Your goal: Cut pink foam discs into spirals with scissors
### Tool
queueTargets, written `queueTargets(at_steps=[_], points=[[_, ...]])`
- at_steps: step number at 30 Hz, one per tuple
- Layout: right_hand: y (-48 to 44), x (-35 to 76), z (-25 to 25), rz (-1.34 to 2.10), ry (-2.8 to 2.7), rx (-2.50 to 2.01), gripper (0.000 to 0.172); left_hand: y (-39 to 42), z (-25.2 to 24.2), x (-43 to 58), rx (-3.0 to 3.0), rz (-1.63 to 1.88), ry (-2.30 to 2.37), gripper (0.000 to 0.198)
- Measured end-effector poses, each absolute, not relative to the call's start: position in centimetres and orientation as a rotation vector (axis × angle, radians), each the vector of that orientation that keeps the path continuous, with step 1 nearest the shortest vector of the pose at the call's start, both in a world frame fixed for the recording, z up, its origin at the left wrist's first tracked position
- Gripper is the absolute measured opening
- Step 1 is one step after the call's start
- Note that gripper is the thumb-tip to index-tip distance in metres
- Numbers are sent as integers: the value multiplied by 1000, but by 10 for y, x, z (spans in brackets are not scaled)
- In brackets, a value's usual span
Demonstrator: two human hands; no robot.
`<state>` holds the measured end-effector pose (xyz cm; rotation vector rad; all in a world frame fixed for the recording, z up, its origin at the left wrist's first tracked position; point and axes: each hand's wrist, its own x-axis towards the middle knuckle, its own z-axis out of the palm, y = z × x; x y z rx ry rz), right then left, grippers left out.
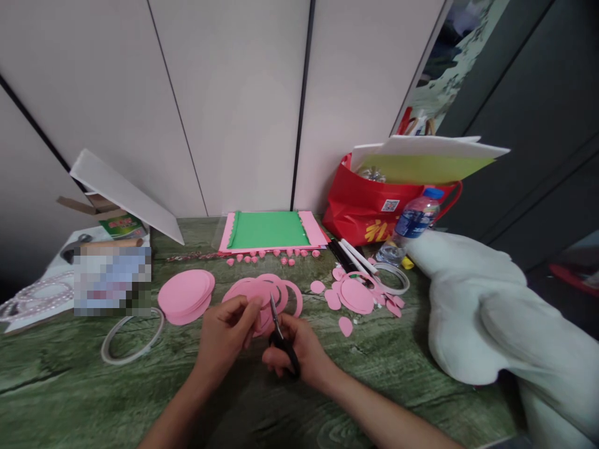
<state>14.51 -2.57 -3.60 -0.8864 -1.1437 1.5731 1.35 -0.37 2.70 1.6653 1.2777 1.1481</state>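
Observation:
Pinched between the thumb and fingers of my left hand [234,321] is a pink paper piece [258,293]. My right hand [299,346] is closed around the black handles of a pair of scissors [281,342]. The blades point away from me and lie beside the right edge of the paper. Behind and under my fingers are pink paper rings [296,299], partly covered by the hands. A stack of pink paper circles [185,296] lies left of my left hand. To the right are more pink circles [357,296] and small cut pieces [345,326].
Rolls of tape [133,337] lie at left and right. Small rolled pink pieces [271,254] line up before green paper [269,229]. Pens [358,255], a water bottle [412,221] and a red bag [360,209] stand back right. A white plush-like object [477,318] fills the right edge.

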Motion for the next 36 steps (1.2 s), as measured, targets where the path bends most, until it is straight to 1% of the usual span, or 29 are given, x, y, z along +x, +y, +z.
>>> queueTargets(at_steps=[4, 11, 16, 25, 30, 33, 36], points=[[-24, 148, -32, 1545, -1154, -853, 46, -4, 29, 15, 1674, 1093, 1254, 34], [-21, 151, -33, 1517, -1167, -861, 45, -5, 29, 14, 1660, 1064, 1248, 33], [-22, 149, -34, 1520, -1137, -923, 47, -3, 26, 11, 1659, 1102, 1244, 33], [-23, 147, -35, 1551, -1155, -918, 43, -2, 27, 11, 1640, 1198, 1270, 30], [-24, 147, -31, 1510, -1178, -902, 40, -3, 28, 12, 1580, 1268, 1283, 31], [-23, 147, -32, 1512, -1172, -909, 43, -4, 27, 14, 1640, 1215, 1266, 27], [-24, 146, -35, 1536, -1205, -889, 45, -5, 25, 16, 1713, 1165, 1280, 32]])
